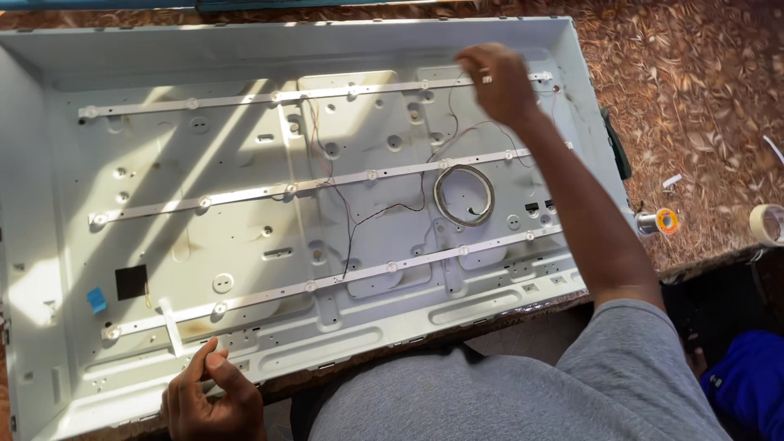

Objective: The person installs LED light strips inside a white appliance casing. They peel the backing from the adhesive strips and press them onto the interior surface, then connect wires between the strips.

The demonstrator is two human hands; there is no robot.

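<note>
A large white metal back panel [49,245] lies flat on a patterned table. Three light strips cross it: a top strip [245,98], a middle strip [327,181] and a bottom strip [343,278]. Thin red and black wires [359,216] trail over the middle. My right hand [496,80] reaches to the far right end of the top strip, fingers pinched together near a thin wire. My left hand [208,396] rests at the panel's near edge, fingers loosely curled, holding nothing I can see. A coiled ring of tape [464,194] lies on the panel.
A solder spool [657,220] and a roll of masking tape [768,223] sit on the brown patterned tabletop [702,98] to the right. A blue tag [96,299] and a black square [131,282] are stuck on the panel at left. A dark tool [616,147] lies beside the panel's right rim.
</note>
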